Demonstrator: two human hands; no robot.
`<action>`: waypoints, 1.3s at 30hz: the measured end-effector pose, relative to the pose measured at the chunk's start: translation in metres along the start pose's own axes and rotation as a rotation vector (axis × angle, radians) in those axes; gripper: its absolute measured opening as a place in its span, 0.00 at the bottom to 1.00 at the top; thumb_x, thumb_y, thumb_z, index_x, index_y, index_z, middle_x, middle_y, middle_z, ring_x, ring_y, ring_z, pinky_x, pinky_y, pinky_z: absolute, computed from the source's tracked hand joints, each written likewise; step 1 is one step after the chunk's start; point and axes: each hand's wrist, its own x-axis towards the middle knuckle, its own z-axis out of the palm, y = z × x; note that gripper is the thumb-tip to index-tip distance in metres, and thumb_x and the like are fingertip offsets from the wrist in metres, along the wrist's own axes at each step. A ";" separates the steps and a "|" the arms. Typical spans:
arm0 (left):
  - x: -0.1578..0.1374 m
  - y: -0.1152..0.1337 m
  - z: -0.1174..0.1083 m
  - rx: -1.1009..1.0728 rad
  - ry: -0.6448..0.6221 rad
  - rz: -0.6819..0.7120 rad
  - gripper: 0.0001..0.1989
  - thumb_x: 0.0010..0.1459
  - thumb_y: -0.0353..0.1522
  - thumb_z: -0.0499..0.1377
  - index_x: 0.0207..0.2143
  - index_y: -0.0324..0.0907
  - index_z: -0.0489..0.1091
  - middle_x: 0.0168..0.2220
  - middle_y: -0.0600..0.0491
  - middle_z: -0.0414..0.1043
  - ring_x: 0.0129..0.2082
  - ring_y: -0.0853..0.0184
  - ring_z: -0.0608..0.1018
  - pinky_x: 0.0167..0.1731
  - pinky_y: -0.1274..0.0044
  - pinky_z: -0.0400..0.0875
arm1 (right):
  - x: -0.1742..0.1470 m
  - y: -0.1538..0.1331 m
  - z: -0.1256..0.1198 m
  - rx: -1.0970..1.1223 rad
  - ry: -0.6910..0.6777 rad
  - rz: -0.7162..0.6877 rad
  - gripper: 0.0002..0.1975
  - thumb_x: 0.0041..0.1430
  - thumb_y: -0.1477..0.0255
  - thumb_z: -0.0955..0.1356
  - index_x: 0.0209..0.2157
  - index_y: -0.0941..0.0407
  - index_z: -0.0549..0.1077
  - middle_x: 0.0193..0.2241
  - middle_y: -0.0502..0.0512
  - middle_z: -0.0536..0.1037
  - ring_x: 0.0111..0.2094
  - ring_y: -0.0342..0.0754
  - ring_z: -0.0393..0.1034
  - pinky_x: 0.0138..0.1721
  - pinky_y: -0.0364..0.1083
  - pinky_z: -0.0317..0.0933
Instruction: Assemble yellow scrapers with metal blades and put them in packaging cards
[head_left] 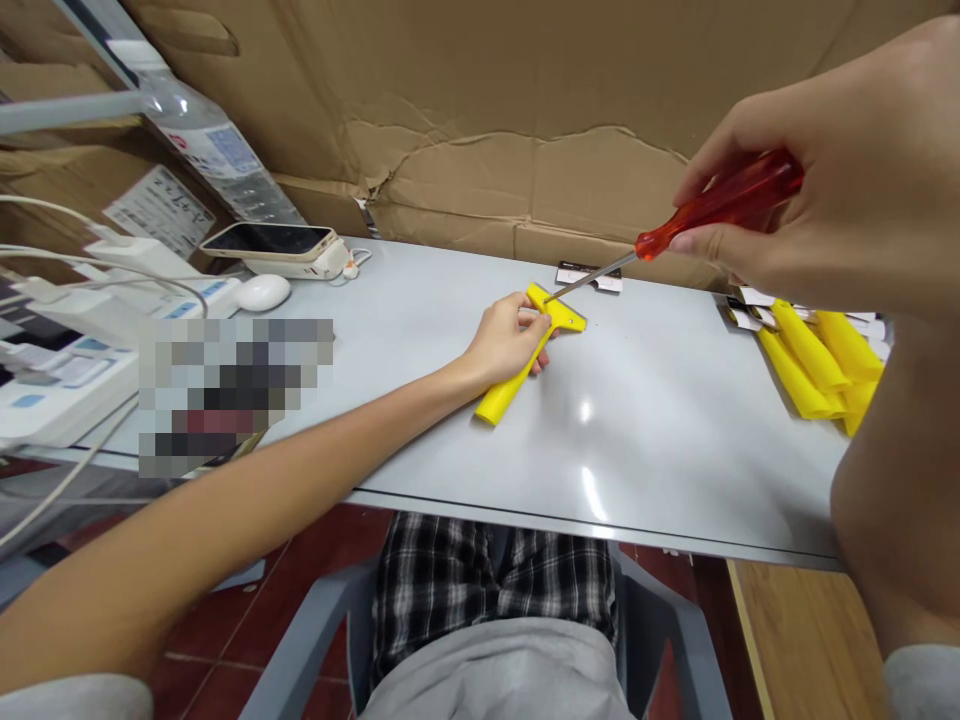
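Observation:
My left hand (508, 340) is closed around a yellow scraper (504, 392), holding it slanted just over the white table, with its wide head pointing away from me. In my right hand (840, 190) is a screwdriver (720, 210) with a clear red handle, the fingers wrapped round the grip. Its metal shaft slopes down to the left, and the tip meets the scraper's head near a screw spot. Whether the tip sits in a screw is too small to tell.
Several yellow scrapers (817, 365) lie piled at the right. A small black-and-white packet (589, 276) rests by the cardboard (465, 180) at the back. To the left are a phone (270, 240), a white mouse-shaped object (262, 292), a power strip (60, 390) with cables, and a water bottle (217, 150).

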 end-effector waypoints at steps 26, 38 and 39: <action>-0.004 0.022 -0.010 -0.238 0.013 0.021 0.05 0.74 0.34 0.55 0.49 0.45 0.65 0.39 0.50 0.81 0.19 0.72 0.75 0.19 0.79 0.71 | -0.076 0.074 0.180 0.144 -0.290 0.435 0.23 0.66 0.60 0.63 0.52 0.57 0.81 0.47 0.63 0.80 0.44 0.50 0.70 0.50 0.50 0.63; -0.006 0.021 -0.009 -0.350 -0.036 -0.014 0.13 0.75 0.45 0.52 0.43 0.46 0.63 0.32 0.53 0.77 0.22 0.70 0.77 0.24 0.78 0.73 | -0.068 0.020 0.177 0.069 -0.071 0.502 0.26 0.69 0.54 0.61 0.53 0.56 0.80 0.54 0.65 0.77 0.57 0.59 0.68 0.56 0.56 0.61; -0.006 0.020 -0.009 -0.379 -0.031 0.002 0.13 0.75 0.45 0.53 0.42 0.46 0.64 0.32 0.52 0.77 0.24 0.69 0.78 0.26 0.77 0.74 | -0.065 0.010 0.173 0.102 -0.016 0.535 0.26 0.70 0.53 0.61 0.49 0.57 0.81 0.51 0.65 0.79 0.54 0.57 0.70 0.55 0.54 0.61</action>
